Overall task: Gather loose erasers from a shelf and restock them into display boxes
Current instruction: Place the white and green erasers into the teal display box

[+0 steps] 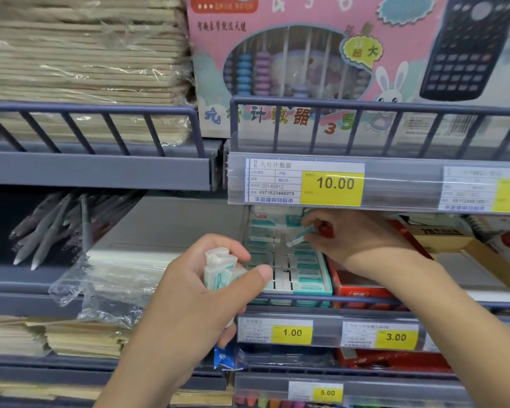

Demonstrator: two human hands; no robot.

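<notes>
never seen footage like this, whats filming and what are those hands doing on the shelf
There is one picture, from a wide-angle camera worn on a person's head, looking forward and down at a shop shelf. No machine: just two bare hands. The left hand grips a small bundle of erasers. The right hand pinches a single eraser over a teal display box already holding rows of them. A red box stands beside it, pens lie to the left, and yellow price tags line the shelf edge.
</notes>
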